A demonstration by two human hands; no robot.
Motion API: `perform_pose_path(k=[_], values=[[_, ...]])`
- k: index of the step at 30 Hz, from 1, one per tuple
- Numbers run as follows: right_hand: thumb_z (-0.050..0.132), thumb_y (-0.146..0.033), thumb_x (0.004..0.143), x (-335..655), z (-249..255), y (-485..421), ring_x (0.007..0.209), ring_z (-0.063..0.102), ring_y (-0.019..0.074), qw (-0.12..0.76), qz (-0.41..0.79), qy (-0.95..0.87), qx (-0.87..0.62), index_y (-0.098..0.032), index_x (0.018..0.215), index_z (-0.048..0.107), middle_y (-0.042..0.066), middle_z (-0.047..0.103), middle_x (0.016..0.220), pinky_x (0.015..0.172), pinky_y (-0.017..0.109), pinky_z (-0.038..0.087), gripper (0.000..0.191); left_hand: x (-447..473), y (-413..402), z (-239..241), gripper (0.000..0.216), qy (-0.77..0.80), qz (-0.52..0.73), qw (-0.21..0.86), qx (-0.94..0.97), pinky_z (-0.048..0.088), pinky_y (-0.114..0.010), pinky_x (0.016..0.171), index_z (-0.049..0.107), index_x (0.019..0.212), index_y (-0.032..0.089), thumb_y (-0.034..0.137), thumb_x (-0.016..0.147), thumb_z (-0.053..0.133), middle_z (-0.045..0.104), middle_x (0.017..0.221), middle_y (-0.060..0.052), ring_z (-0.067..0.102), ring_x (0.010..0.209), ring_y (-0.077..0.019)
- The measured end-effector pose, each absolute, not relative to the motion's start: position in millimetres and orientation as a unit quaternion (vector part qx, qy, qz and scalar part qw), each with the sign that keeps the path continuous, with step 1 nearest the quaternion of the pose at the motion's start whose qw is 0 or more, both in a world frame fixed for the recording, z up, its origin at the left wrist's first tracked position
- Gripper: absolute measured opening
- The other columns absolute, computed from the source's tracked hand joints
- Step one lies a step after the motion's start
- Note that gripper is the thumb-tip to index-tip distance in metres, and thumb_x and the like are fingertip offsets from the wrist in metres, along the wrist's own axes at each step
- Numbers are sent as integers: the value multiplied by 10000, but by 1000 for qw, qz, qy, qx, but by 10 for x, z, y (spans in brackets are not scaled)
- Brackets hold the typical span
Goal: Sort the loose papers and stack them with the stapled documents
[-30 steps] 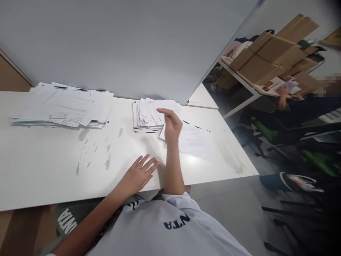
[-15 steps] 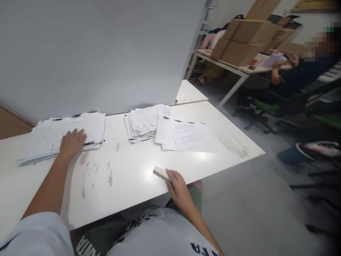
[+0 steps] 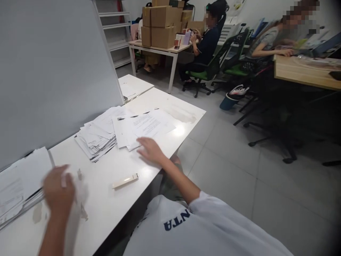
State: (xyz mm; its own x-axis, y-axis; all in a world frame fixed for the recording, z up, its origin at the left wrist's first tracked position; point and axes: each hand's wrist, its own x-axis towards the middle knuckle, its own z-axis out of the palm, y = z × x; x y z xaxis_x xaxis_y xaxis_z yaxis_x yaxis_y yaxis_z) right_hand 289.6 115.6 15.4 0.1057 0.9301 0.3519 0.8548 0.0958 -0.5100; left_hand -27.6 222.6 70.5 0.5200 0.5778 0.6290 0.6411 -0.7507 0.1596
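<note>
My right hand [image 3: 151, 151] reaches with fingers spread to the near edge of some loose printed sheets [image 3: 149, 124], its fingertips at the paper. My left hand [image 3: 59, 186] is smeared by motion beside the left paper stack [image 3: 32, 170]; whether its fingers hold anything cannot be made out. A slim cream-coloured tool with a small metal end [image 3: 125, 181], its kind unclear, lies on the white table [image 3: 106, 213] between my hands. Left of the loose sheets is an untidy pile of papers [image 3: 98, 133], its edges uneven.
A grey upright panel [image 3: 53, 71] stands along the table's back. Cardboard boxes [image 3: 160, 26] sit on another desk, where a person in dark clothes [image 3: 206, 46] is seated. Another person [image 3: 263, 42] sits at a wooden desk [image 3: 301, 73]. A blue bin [image 3: 228, 102] is on the floor.
My right hand has let go of the cream tool and moved forward to the loose sheets. My left hand has come off the top of the left stack. The view has turned right.
</note>
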Motion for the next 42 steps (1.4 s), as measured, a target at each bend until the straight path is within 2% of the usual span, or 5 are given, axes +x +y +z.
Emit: perform_pose_path(k=[17, 25, 31, 37, 42], values=[[452, -547, 922, 3584, -82, 1319, 1425, 194, 309, 199, 38, -548, -812, -113, 1494, 281, 151, 232, 1572, 1122, 437, 181, 738, -449, 1188, 132, 408, -350, -151, 92, -920, 437, -357, 696, 562, 1302, 183, 321, 956, 395, 662, 922, -103, 598, 798, -249], [357, -224, 950, 3622, -112, 1266, 1093, 565, 236, 345, 5, -435, -831, -143, 1345, 490, 128, 640, 1218, 1038, 419, 283, 425, -343, 631, 329, 556, -683, -247, -23, -687, 495, -609, 878, 485, 1385, 288, 500, 872, 466, 488, 1351, -118, 514, 1184, -386], [411, -276, 922, 3640, -112, 1248, 1128, 576, 249, 449, -15, -342, -825, -93, 1449, 321, 167, 595, 1288, 1024, 407, 359, 565, -10, 476, 342, 629, -680, -322, -229, -618, 519, -458, 944, 527, 1316, 132, 504, 810, 553, 312, 1477, -185, 621, 903, -223], [279, -403, 972, 3410, -69, 995, 1197, 576, 247, 488, -31, -380, -785, -164, 1426, 399, 127, 591, 1308, 950, 380, 491, 526, 210, 380, 320, 396, -593, -371, -107, -706, 364, -503, 1083, 611, 1165, 155, 406, 876, 505, 564, 1215, -147, 504, 1194, -305], [328, -471, 968, 2663, -167, 476, 1137, 626, 283, 408, 37, -562, -718, -189, 1460, 396, 130, 591, 1316, 928, 403, 545, 571, 524, 347, 330, 524, -450, -359, -460, -675, 463, -425, 1001, 462, 1350, 226, 492, 898, 488, 485, 1394, -133, 536, 1209, -263]])
